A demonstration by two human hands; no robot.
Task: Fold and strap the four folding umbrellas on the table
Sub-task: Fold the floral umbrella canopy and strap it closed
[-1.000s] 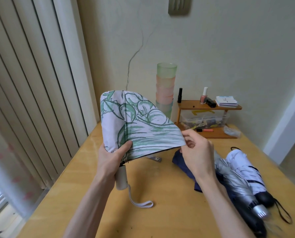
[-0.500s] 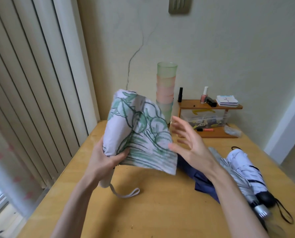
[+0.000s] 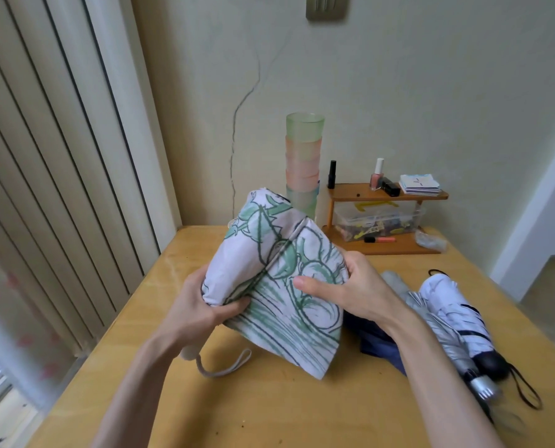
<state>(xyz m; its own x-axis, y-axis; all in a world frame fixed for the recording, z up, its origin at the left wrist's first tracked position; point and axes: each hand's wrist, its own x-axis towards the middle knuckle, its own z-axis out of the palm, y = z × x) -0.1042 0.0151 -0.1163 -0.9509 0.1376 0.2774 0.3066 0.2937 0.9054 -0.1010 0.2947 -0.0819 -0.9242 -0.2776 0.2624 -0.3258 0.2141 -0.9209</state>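
Bench [image 3: 269, 412]: navy umbrella [image 3: 378, 345], silver umbrella [image 3: 439, 331] and white umbrella [image 3: 447, 299] lying together at right | print umbrella [image 3: 266, 250]: held above bench centre, canopy bunched, one flap hanging loose | left grip [image 3: 198, 307]: curled round its lower left | right grip [image 3: 358, 292]: clamped on its right side, thumb across front | wrist strap [image 3: 227, 367]: dangling below left grip

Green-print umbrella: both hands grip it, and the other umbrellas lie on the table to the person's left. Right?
No: in the head view the left hand and right hand grip the green-print umbrella, but the other umbrellas lie on the table to the person's right, not left.
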